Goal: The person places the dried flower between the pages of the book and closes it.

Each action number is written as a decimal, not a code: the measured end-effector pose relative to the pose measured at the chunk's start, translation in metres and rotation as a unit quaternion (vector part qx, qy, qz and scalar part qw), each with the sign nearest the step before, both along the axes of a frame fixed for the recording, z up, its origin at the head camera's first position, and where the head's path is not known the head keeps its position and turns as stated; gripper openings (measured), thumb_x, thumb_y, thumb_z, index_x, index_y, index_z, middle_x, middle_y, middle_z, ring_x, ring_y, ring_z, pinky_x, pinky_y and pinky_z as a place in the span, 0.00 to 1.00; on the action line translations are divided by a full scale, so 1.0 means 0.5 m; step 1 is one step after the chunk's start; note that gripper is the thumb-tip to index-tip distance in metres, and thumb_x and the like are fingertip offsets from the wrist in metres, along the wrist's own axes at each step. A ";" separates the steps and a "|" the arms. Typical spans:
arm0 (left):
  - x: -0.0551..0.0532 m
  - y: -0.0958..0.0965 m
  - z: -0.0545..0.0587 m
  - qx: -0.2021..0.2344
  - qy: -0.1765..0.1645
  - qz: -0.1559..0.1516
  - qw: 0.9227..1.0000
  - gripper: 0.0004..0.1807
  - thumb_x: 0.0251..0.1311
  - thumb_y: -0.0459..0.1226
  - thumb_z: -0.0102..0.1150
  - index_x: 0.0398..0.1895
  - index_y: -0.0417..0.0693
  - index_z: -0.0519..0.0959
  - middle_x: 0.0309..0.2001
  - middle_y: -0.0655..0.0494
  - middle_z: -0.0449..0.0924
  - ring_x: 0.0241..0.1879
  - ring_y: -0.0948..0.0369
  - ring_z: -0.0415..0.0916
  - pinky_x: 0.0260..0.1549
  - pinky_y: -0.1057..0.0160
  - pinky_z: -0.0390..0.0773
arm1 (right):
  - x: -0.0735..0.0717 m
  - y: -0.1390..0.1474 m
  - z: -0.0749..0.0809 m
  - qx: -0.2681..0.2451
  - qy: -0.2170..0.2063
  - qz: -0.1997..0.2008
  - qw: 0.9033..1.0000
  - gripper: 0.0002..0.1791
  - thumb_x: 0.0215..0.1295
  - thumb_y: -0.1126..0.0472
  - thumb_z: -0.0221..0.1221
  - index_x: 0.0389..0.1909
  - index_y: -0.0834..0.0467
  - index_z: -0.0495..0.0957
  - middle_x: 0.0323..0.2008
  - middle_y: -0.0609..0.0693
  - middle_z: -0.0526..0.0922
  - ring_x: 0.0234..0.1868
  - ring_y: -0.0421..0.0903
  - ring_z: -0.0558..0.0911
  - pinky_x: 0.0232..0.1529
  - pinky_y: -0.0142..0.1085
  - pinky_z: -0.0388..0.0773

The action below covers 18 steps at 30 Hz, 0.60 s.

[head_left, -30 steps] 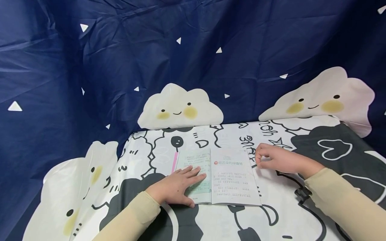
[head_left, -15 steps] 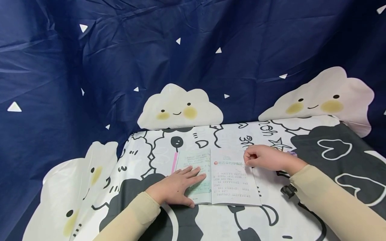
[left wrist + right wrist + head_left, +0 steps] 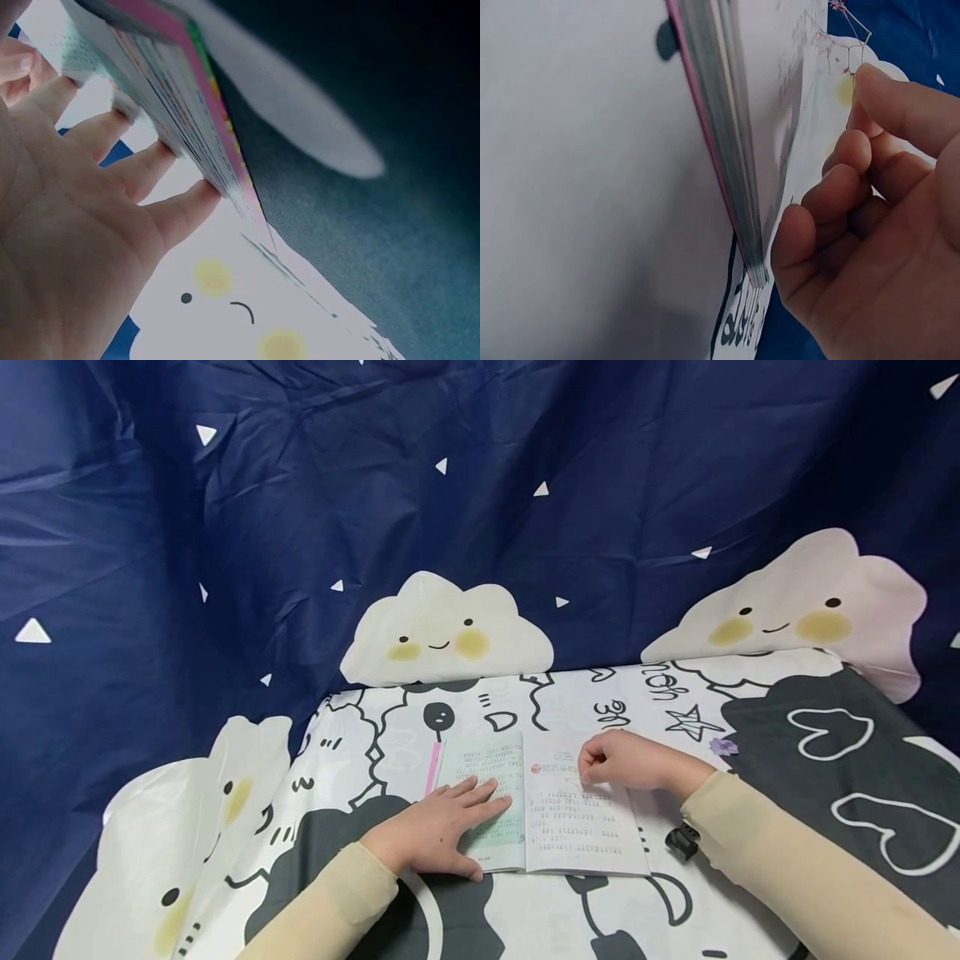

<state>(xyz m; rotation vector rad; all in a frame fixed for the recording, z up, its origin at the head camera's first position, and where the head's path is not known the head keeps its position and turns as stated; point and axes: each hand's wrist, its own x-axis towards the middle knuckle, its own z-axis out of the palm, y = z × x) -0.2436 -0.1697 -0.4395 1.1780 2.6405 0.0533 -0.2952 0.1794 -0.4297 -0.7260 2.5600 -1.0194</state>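
An open book (image 3: 585, 827) with printed pages lies on the patterned cloth. My left hand (image 3: 442, 827) rests with spread, straight fingers on its left page, thumb at the near edge. In the left wrist view the fingertips (image 3: 199, 196) press the page beside the thick stack of page edges (image 3: 161, 82). Over the upper part of the right page, my right hand (image 3: 611, 757) pinches a thin, branching dried sprig (image 3: 853, 46) between thumb and forefinger. The other fingers are curled. In the head view the sprig shows only faintly against the print.
A small purple flower (image 3: 724, 746) lies on the black and white cloth (image 3: 555, 914) right of the book. A pink strip (image 3: 433, 767) shows along the book's left edge. Behind hangs a dark blue curtain (image 3: 480, 510) with white clouds. A black wrist device (image 3: 682, 842) sits under the right sleeve.
My right hand has moved left from beside the book to over its right page, carrying the sprig. The purple flower has come into sight behind it. My left hand has stayed in place.
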 end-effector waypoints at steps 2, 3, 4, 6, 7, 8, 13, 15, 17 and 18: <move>0.000 -0.001 -0.001 0.000 0.000 0.000 1.000 0.57 0.50 0.64 0.71 0.81 0.74 0.50 0.81 0.61 0.44 0.79 0.50 0.44 0.71 0.42 0.55 | 0.001 -0.005 -0.001 0.001 -0.007 -0.009 1.000 0.07 0.63 0.61 0.66 0.26 0.52 0.79 0.24 0.43 0.75 0.28 0.44 0.72 0.32 0.36 0.67; 0.000 -0.001 -0.001 0.000 0.001 0.000 1.000 0.57 0.50 0.64 0.71 0.81 0.74 0.50 0.81 0.61 0.45 0.79 0.50 0.44 0.71 0.42 0.55 | 0.002 -0.008 0.000 0.002 -0.009 -0.014 1.000 0.07 0.63 0.61 0.66 0.26 0.52 0.80 0.24 0.43 0.75 0.28 0.44 0.72 0.31 0.37 0.67; 0.001 -0.001 -0.001 0.001 0.002 0.000 1.000 0.57 0.50 0.64 0.71 0.81 0.74 0.50 0.81 0.61 0.45 0.79 0.50 0.45 0.71 0.42 0.55 | 0.002 -0.010 0.000 0.003 -0.010 -0.018 1.000 0.07 0.63 0.61 0.66 0.26 0.52 0.80 0.24 0.43 0.76 0.29 0.45 0.72 0.32 0.37 0.67; 0.002 -0.002 0.000 0.002 0.003 0.000 1.000 0.57 0.50 0.64 0.71 0.81 0.73 0.50 0.81 0.61 0.45 0.79 0.50 0.45 0.71 0.42 0.55 | 0.003 -0.014 0.001 0.006 -0.009 -0.024 1.000 0.07 0.63 0.61 0.66 0.26 0.52 0.81 0.25 0.43 0.77 0.30 0.45 0.73 0.33 0.38 0.67; 0.002 -0.002 0.001 0.002 0.003 0.001 1.000 0.57 0.50 0.64 0.71 0.81 0.73 0.50 0.81 0.61 0.45 0.79 0.49 0.45 0.71 0.42 0.55 | 0.003 -0.015 0.001 0.007 -0.008 -0.025 1.000 0.06 0.63 0.60 0.66 0.27 0.52 0.81 0.25 0.43 0.78 0.31 0.45 0.73 0.34 0.38 0.67; 0.003 -0.002 0.002 0.002 0.003 0.001 1.000 0.57 0.50 0.64 0.71 0.81 0.73 0.50 0.81 0.60 0.45 0.79 0.49 0.45 0.71 0.42 0.55 | 0.003 -0.016 0.001 0.010 -0.006 -0.025 1.000 0.06 0.63 0.60 0.66 0.27 0.51 0.81 0.25 0.43 0.78 0.31 0.45 0.74 0.35 0.39 0.68; 0.005 0.000 0.004 0.002 0.003 0.003 1.000 0.57 0.50 0.63 0.72 0.81 0.72 0.51 0.81 0.61 0.45 0.79 0.49 0.45 0.71 0.42 0.55 | 0.001 -0.015 -0.001 0.024 0.009 -0.028 0.999 0.06 0.66 0.59 0.64 0.29 0.48 0.84 0.30 0.40 0.82 0.36 0.43 0.77 0.43 0.42 0.70; 0.005 0.000 0.004 0.003 0.003 0.002 1.000 0.57 0.50 0.63 0.72 0.81 0.72 0.51 0.81 0.60 0.45 0.79 0.49 0.45 0.71 0.42 0.55 | 0.000 -0.011 -0.001 0.027 0.016 -0.030 0.999 0.08 0.68 0.61 0.61 0.31 0.46 0.86 0.35 0.39 0.84 0.42 0.43 0.79 0.50 0.45 0.72; 0.005 0.000 0.004 0.003 0.004 0.001 1.000 0.57 0.50 0.63 0.72 0.81 0.72 0.51 0.81 0.60 0.46 0.79 0.49 0.45 0.71 0.42 0.56 | -0.002 -0.006 -0.002 0.026 0.024 -0.033 0.999 0.11 0.69 0.64 0.59 0.34 0.46 0.87 0.39 0.39 0.85 0.48 0.44 0.80 0.56 0.48 0.72; 0.005 0.000 0.004 0.003 0.004 0.000 1.000 0.57 0.50 0.63 0.72 0.81 0.72 0.51 0.81 0.60 0.46 0.79 0.49 0.45 0.71 0.42 0.56 | -0.003 -0.003 -0.003 0.025 0.027 -0.035 0.999 0.13 0.69 0.65 0.57 0.35 0.46 0.88 0.42 0.40 0.85 0.50 0.45 0.80 0.58 0.50 0.71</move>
